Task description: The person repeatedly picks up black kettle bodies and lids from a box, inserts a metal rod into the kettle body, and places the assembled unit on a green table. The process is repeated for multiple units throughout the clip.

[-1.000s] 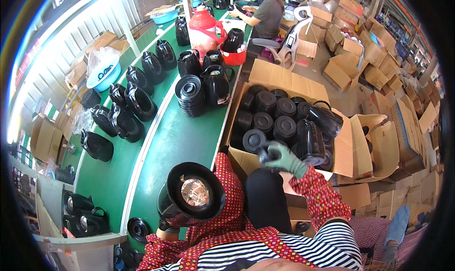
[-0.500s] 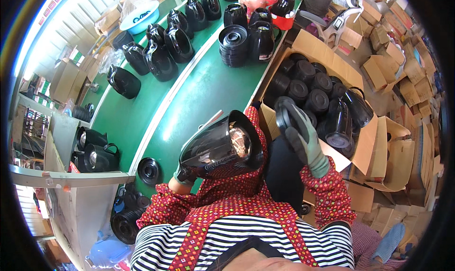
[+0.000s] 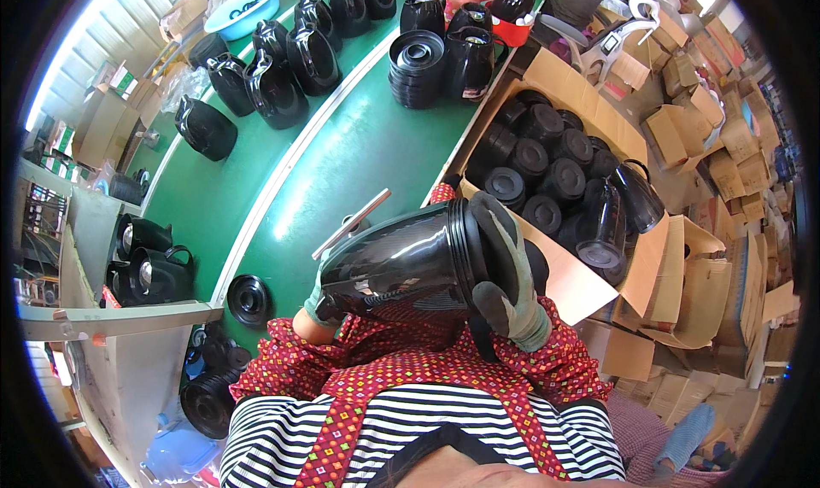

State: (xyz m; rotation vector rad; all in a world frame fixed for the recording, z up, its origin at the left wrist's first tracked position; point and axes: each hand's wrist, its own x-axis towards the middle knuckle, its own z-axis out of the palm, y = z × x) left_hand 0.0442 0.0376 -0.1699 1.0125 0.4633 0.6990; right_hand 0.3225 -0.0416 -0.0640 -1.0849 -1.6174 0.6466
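A glossy black jug (image 3: 389, 262) lies tilted on its side in front of my body. My left hand (image 3: 318, 298), in a grey-green glove, is closed around its left end, with most fingers hidden behind it. At the jug's wide right end sits a ribbed black round base (image 3: 465, 249). My right hand (image 3: 512, 287), gloved too, wraps its fingers and thumb over that base and presses it against the jug. Just beyond the jug is a thin pale bar (image 3: 352, 223); whether my left hand holds it, I cannot make out.
Several black jugs (image 3: 275, 91) stand on the green table (image 3: 342, 159). A stack of black discs (image 3: 417, 70) is at the far side, and one black disc (image 3: 248, 300) lies left. To the right, an open carton (image 3: 628, 129) holds black round parts and jugs.
My right hand has moved left from beside the carton, bringing the black round base onto the jug's open end. The jug's shiny inside is now covered. My left hand keeps its hold.
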